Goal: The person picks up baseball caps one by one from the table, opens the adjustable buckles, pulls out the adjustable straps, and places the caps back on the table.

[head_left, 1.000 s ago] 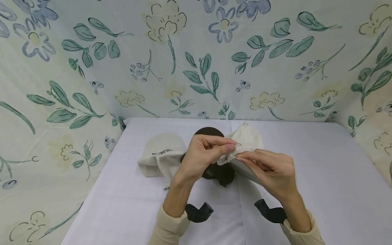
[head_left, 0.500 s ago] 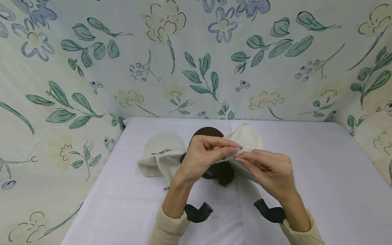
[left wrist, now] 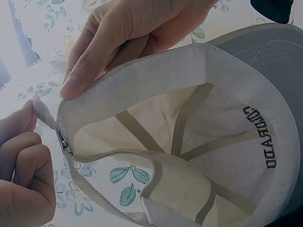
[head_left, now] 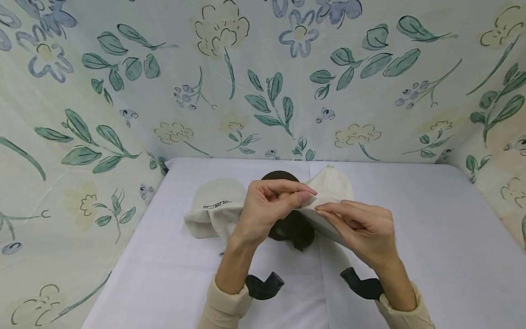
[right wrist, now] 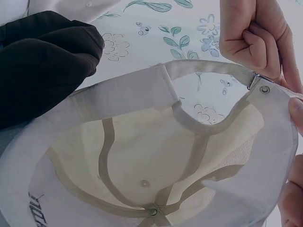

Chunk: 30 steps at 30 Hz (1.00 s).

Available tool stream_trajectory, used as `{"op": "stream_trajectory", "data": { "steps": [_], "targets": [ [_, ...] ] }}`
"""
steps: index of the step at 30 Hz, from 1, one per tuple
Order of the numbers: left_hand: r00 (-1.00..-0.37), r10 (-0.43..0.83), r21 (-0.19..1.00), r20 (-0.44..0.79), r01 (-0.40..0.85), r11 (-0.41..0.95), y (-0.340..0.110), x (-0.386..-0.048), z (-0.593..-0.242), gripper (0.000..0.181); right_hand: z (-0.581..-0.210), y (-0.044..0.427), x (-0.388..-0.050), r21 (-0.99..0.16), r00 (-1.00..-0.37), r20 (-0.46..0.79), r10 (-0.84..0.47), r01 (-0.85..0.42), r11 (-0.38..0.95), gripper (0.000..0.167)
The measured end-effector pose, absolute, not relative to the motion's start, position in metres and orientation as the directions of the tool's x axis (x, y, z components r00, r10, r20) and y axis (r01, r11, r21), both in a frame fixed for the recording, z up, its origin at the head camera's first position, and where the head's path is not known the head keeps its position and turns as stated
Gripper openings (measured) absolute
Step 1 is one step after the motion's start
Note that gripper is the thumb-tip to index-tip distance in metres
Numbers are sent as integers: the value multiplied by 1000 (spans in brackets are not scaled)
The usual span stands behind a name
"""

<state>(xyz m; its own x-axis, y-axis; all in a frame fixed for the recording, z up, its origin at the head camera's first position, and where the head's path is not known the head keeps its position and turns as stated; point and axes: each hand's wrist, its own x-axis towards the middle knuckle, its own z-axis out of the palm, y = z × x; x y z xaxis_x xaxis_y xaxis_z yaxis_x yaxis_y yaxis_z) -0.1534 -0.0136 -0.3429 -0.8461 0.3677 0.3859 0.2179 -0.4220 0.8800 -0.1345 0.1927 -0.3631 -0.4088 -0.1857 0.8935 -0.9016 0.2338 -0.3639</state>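
Observation:
An off-white baseball cap [head_left: 330, 185] is held up between both hands, its inside showing in the wrist views. My left hand [head_left: 269, 205] pinches the loose end of the cap's back strap [left wrist: 42, 111] between thumb and forefinger. A small metal buckle [left wrist: 61, 138] sits on that strap, close to the fingers. My right hand [head_left: 363, 228] pinches the cap's rim beside the buckle, thumb on the inner band [left wrist: 142, 71]. Dark lettering [left wrist: 262, 137] appears inside the crown, and a grey brim [left wrist: 270, 52] points away from the strap.
On the white-covered table [head_left: 164, 283] lie a light grey cap [head_left: 218, 196] with dark lettering, at the left, and a dark cap [head_left: 293, 228] behind the hands. Flower-patterned cloth [head_left: 263, 105] stands behind and at the sides. Each wrist carries a black camera mount [head_left: 265, 285].
My left hand reached right towards the right hand, then drew back left with the strap end between its fingers. My right hand has barely moved and still pinches the rim.

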Motion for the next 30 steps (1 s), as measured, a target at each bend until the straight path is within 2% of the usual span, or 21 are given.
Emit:
{"op": "stream_trajectory", "data": {
  "steps": [7,17,27,30],
  "targets": [
    [-834,307,839,459,292,-459,-14,-155,-345,33,-361,190,-134,-366,-413,897,-159,-894,259,37],
    [-809,249,780,532,354,-517,-14,-157,-345,39,-361,190,-135,-362,-402,902,-159,-903,231,25],
    [-817,200,750,541,362,-553,-13,-157,-345,35,-361,191,-134,-379,-419,895,-154,-895,234,17],
    [-822,187,746,537,360,-560,-14,-157,-345,19,-361,191,-134,-381,-422,894,-151,-893,238,20]
  ]
}}
